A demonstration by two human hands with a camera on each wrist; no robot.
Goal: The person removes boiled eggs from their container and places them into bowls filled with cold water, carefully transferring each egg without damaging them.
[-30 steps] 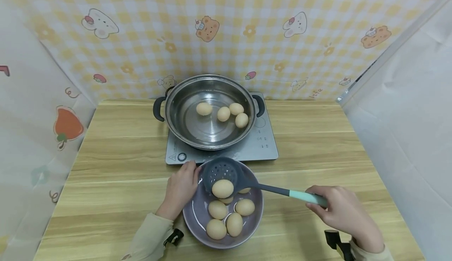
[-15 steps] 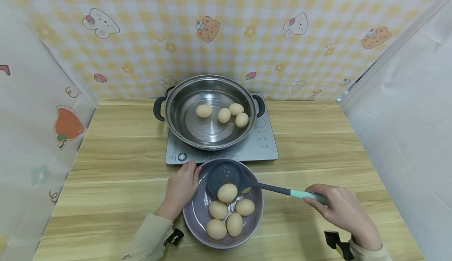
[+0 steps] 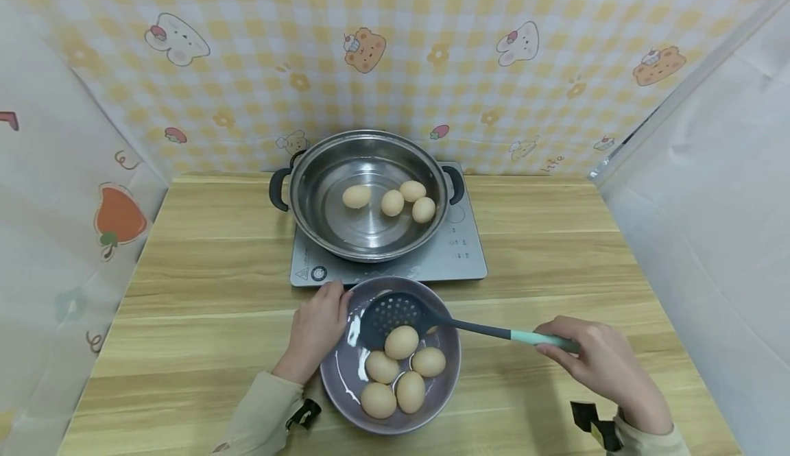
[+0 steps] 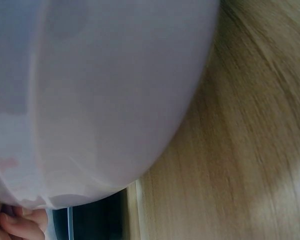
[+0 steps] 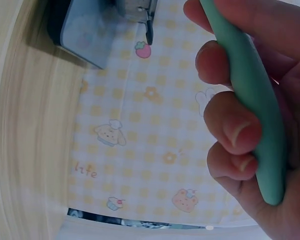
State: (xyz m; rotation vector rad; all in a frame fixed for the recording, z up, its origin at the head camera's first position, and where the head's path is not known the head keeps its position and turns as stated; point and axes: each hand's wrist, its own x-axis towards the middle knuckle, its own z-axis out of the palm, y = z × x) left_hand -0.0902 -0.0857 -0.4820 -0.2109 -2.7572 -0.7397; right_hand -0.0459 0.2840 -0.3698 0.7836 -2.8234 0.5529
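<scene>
My right hand point(image 3: 601, 360) grips the mint-green handle of a dark grey slotted ladle point(image 3: 395, 310); in the right wrist view the fingers curl round that handle point(image 5: 255, 95). The perforated head lies inside a mauve bowl point(image 3: 338, 391), at its far side. At the head's near edge sits one brown egg point(image 3: 402, 343), close against several other eggs point(image 3: 410, 392) in the bowl. Another egg is mostly hidden behind the ladle's neck. My left hand point(image 3: 315, 332) holds the bowl's left rim. The bowl's outer wall point(image 4: 115, 100) fills much of the left wrist view.
Behind the bowl, a steel pot point(image 3: 370, 254) with two black handles stands on a flat induction cooker point(image 3: 465, 250). Several eggs point(image 3: 392, 203) lie in the pot. A checked cloth point(image 3: 432, 86) hangs behind the wooden table point(image 3: 543, 236).
The ladle's head has sunk and tilted in the bowl, and its egg has shifted toward the near right. Two eggs in the pot have drifted slightly nearer. The left hand stays put.
</scene>
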